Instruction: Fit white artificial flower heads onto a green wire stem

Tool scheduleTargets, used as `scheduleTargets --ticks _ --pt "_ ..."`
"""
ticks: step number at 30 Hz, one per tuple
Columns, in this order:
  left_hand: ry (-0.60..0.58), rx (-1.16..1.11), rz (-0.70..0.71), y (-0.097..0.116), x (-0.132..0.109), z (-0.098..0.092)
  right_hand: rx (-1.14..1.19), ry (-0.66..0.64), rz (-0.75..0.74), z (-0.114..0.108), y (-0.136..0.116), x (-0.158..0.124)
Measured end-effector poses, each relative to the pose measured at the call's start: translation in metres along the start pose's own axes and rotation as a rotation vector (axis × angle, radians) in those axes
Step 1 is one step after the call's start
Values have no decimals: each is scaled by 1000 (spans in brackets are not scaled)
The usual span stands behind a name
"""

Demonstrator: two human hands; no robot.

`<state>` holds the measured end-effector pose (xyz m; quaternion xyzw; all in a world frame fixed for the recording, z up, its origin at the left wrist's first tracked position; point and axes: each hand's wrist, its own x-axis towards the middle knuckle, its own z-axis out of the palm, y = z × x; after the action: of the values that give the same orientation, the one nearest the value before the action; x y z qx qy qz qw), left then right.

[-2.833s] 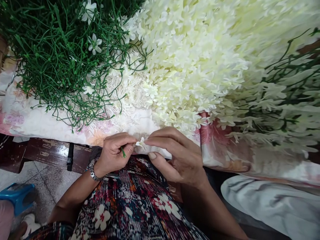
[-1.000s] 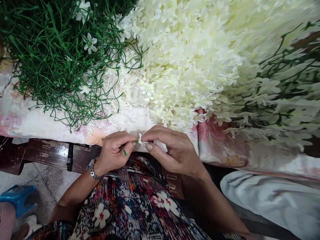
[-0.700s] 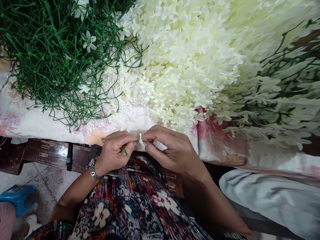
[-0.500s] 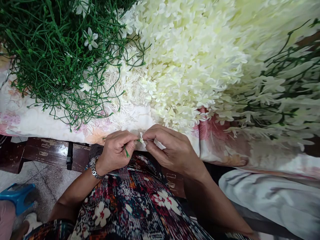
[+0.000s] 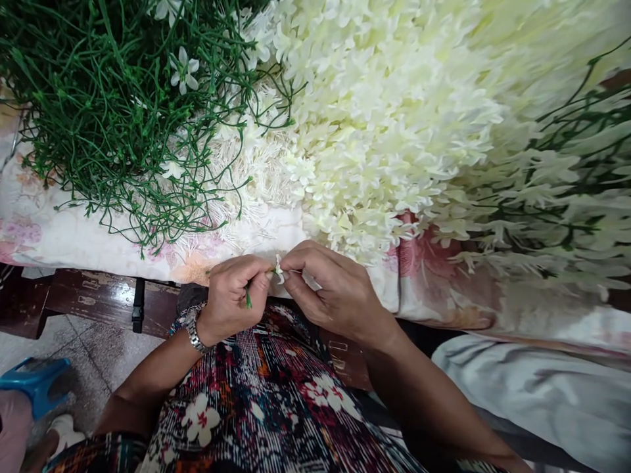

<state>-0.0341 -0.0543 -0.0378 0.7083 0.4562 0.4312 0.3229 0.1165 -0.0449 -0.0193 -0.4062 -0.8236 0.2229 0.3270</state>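
Observation:
My left hand is closed in a pinch on a thin green stem, whose lower end pokes out below the fingers. My right hand pinches a small white flower at the tip of that stem. The two hands meet fingertip to fingertip just over the near edge of the floral cloth, above my patterned lap. A metal watch sits on my left wrist.
A tangle of bare green stems lies at the back left on the cloth. A big heap of loose cream flowers fills the middle. Finished flowered sprigs lie at the right. A dark wooden bench edge and blue stool are at the lower left.
The hands have stayed pressed together at the cloth's edge, shifting slightly up and right. The right fingers have closed tighter on the flower at the stem's tip.

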Motion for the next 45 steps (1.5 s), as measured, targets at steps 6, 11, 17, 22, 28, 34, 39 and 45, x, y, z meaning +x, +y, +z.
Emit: scheduleTargets --ticks 6,11,17,22,28,34,39,45 --pt "2 -10 -45 3 1 -1 -23 23 -27 3 -1 1" --pt "-4 5 -61 3 1 0 -42 40 -47 6 0 1" --pt "-59 -105 -109 1 1 -6 -4 1 -29 -5 -3 -1" --pt "-10 -374 -292 -3 -3 -13 27 68 -22 -29 -13 -1" --pt "20 -551 -329 -6 -7 -15 -31 132 -181 -38 -20 5" --pt "-41 -472 -274 -2 -4 -17 -100 25 -236 -35 -19 9" --pt "-87 -417 -174 2 0 -17 -88 26 -173 -26 -17 6" --pt "-55 -309 -112 1 0 -14 -53 41 -101 -17 -17 3"
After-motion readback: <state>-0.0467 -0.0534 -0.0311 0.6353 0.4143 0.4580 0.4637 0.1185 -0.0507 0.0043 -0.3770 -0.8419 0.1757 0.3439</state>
